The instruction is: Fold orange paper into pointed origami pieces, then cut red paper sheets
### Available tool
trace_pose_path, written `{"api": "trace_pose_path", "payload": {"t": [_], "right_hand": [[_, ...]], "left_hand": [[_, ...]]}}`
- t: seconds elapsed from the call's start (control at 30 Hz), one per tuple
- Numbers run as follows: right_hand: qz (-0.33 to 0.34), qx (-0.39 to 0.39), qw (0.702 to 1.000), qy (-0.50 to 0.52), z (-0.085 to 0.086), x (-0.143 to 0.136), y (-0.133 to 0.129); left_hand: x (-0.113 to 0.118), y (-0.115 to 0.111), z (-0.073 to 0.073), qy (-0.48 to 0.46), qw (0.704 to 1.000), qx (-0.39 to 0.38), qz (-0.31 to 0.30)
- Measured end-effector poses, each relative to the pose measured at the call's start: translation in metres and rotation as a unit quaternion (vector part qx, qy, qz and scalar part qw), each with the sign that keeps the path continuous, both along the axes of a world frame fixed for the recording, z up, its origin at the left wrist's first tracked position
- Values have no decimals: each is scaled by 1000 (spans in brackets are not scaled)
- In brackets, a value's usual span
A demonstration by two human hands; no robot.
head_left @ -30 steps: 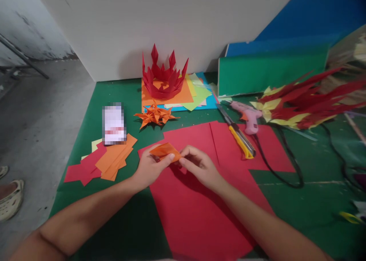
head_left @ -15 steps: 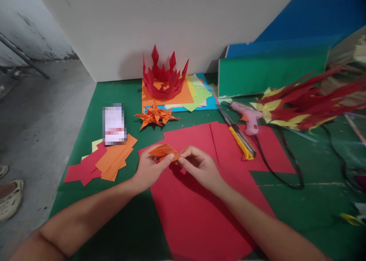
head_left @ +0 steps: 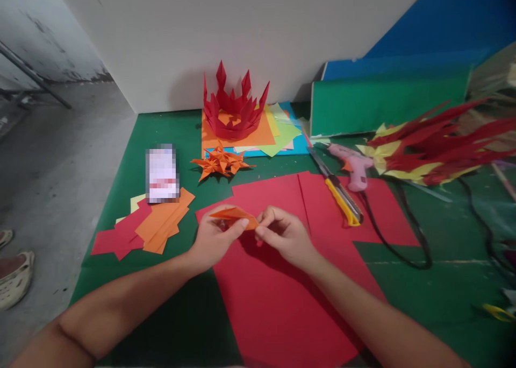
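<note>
A small folded piece of orange paper [head_left: 234,215] is held above large red paper sheets [head_left: 290,298]. My left hand [head_left: 213,241] is closed on its left part, thumb on top and fingers behind. With thumb and forefinger, my right hand [head_left: 284,236] pinches the paper's right tip. Beyond my hands lie several folded orange paper stars [head_left: 221,163]. A red folded paper crown [head_left: 234,120] stands behind them on stacked coloured sheets [head_left: 284,134].
On the left, a phone [head_left: 162,171] rests by orange paper strips [head_left: 163,223] and red ones. A yellow utility knife [head_left: 342,201] and pink glue gun [head_left: 355,169] lie on the right, near red and yellow paper flames [head_left: 431,147]. A black cord [head_left: 387,244] curves over the green table [head_left: 403,287].
The view has shifted slightly. The orange paper looks a little flatter and tilted differently between my hands; both keep their grip on it.
</note>
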State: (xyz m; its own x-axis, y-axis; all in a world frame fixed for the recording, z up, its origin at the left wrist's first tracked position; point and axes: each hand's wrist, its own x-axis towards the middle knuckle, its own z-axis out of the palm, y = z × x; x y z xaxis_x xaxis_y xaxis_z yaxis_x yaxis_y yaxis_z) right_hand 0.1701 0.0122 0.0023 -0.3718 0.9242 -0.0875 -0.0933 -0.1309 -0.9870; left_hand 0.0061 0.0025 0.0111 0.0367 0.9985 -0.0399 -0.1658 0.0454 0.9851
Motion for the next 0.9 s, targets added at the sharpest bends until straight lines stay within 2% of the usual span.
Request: {"api": "trace_pose_path", "payload": {"t": [0.1, 0.23, 0.37, 0.67, 0.9], "right_hand": [[16, -20, 1000, -15, 0, 1, 0], [26, 8, 998, -51, -1, 1, -2], [27, 26, 995, -97, -4, 1, -3], [-17, 4, 997, -70, -5, 0, 0], [-39, 2, 997, -64, -5, -1, 2]], "left_hand": [[-2, 1, 1, 18, 1000, -6, -11], [-4, 1, -2, 62, 998, -4, -15], [-5, 0, -4, 86, 995, -26, -48], [1, 1, -15, -41, 997, -34, -60], [-1, 5, -14, -24, 999, -21, -43]]}}
